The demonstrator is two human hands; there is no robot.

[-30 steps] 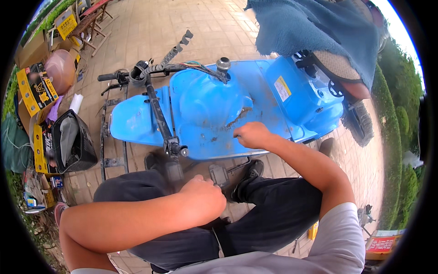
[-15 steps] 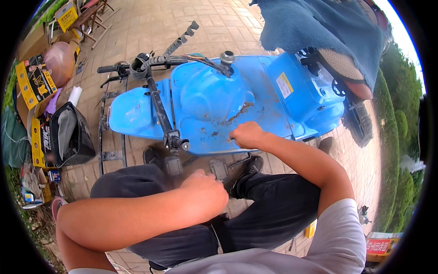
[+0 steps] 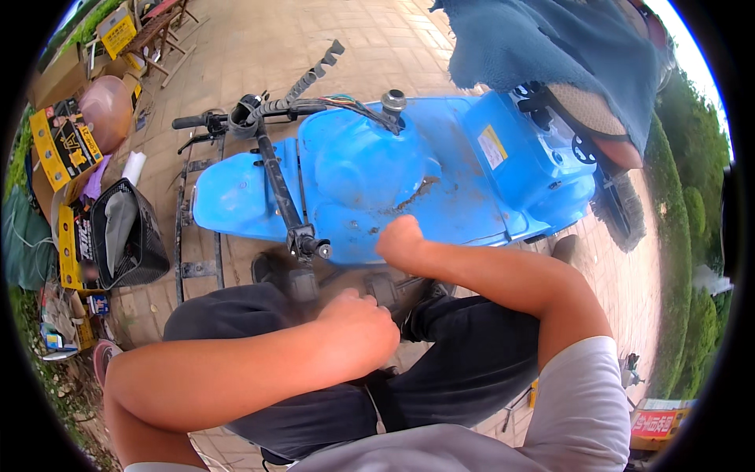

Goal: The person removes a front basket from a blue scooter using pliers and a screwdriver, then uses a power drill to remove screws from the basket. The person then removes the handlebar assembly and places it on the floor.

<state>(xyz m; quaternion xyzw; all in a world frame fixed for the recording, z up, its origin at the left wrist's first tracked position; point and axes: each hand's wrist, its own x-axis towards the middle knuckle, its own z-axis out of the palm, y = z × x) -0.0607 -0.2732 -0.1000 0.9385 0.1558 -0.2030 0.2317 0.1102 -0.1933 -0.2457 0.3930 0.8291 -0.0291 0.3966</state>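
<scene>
A dusty blue vehicle body [image 3: 464, 200] with a rounded hump lies crosswise in front of me. Along its left part runs a black handlebar [image 3: 275, 173] with a grip and lever at its far end. My right hand [image 3: 403, 238] is closed in a fist over the body's near edge. Lower and nearer, above my lap, my left hand [image 3: 358, 330] has its fingers curled. What either hand holds, if anything, is hidden. Coloured wires [image 3: 354, 104] come out beside a metal steering tube [image 3: 393, 101]. Brown dirt [image 3: 417, 195] streaks the blue surface near my right hand.
At left stand a black basket [image 3: 130, 236], yellow-black cartons [image 3: 63, 148] and a pinkish translucent tub [image 3: 104, 112]. A black metal frame [image 3: 200, 269] runs beneath the body. A blue-grey cloth [image 3: 550, 47] drapes over a seat at upper right. Grey-black blocks [image 3: 383, 291] lie near my shoes.
My right hand has moved a little left and is bent more at the wrist. My left hand stays nearly in place, still curled. The whole view has shifted slightly.
</scene>
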